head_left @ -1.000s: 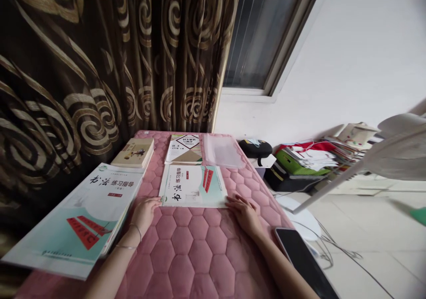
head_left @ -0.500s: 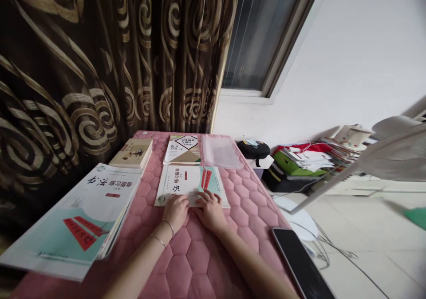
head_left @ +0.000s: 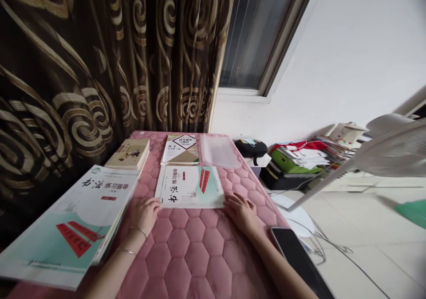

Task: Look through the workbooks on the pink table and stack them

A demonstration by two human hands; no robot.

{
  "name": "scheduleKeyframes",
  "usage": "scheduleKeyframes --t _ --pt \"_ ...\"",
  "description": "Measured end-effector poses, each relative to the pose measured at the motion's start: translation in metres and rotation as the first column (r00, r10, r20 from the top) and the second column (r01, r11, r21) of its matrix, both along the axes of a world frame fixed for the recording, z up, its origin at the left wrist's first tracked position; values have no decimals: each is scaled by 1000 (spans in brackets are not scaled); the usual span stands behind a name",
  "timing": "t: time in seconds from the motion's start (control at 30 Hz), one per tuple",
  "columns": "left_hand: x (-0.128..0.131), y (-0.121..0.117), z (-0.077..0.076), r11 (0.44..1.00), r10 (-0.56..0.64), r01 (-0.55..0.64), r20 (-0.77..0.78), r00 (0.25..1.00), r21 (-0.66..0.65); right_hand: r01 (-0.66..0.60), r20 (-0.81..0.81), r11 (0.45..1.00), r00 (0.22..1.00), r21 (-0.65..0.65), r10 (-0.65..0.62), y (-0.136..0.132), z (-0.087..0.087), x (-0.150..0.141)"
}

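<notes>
A calligraphy workbook [head_left: 195, 192] with a white and pale green cover lies flat and sideways in front of me on the pink quilted table cover [head_left: 195, 245]. At its near left corner, my left hand [head_left: 145, 214] is closed, fingertips on the edge. My right hand [head_left: 242, 212] grips the near right corner, its outer fingers a little bent over the quilted cover. Just beyond the workbook lie a Chinese-language book [head_left: 179, 150] and a clear plastic book cover [head_left: 219, 151].
To the left is a stack topped by a similar, larger-looking calligraphy workbook [head_left: 83, 219], with a thick tan book [head_left: 128, 154] behind it. A phone [head_left: 299, 259] rests at the right edge. Beyond stand a fan [head_left: 392, 146], a black case [head_left: 250, 148] and piled papers [head_left: 301, 157].
Both my hands have moved apart, from the near middle of the workbook out to its two near corners. More of its cover shows. The view has shifted slightly.
</notes>
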State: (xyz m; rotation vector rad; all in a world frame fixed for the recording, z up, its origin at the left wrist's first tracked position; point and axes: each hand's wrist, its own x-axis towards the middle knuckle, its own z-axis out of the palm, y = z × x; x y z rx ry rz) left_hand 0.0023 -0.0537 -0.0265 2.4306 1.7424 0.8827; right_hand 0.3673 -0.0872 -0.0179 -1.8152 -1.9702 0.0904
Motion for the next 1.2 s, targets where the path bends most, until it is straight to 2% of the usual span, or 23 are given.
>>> scheduleKeyframes --t 0.13,0.37,0.47,0.57,0.67,0.77,0.87,0.97,1.07,1.2 --pt "-17 6 -10 1000 4 -3 87 996 -11 -12 -45 1000 999 -14 12 -1 -1 11" --pt "-17 8 -14 999 -18 25 175 984 -36 -19 -91 1000 996 -25 17 1 -5 9" --pt "-20 7 -12 999 -22 28 165 986 -34 -25 -79 999 997 -34 22 1 -5 11" --pt "-17 2 -3 1000 -13 15 74 997 -19 -16 -25 1000 1000 -26 16 -1 -4 10" --pt "1 -6 10 999 34 -34 -54 998 -8 -13 36 1000 999 0 13 -2 -3 -2" --pt "36 -12 21 997 54 -60 -106 993 -55 -41 57 999 998 27 39 0 -2 -33" --pt "75 -13 24 994 -4 -7 -100 995 -111 -74 32 996 997 53 73 5 -1 -72" --pt "101 -11 21 990 -37 25 -92 995 -135 -113 -2 991 994 77 114 10 0 -102" --pt "106 -10 19 990 -40 28 -81 996 -137 -113 -27 991 993 69 116 14 -1 -109" --pt "83 -11 20 991 0 -11 -78 997 -134 -69 -43 997 997 20 70 13 -2 -81"
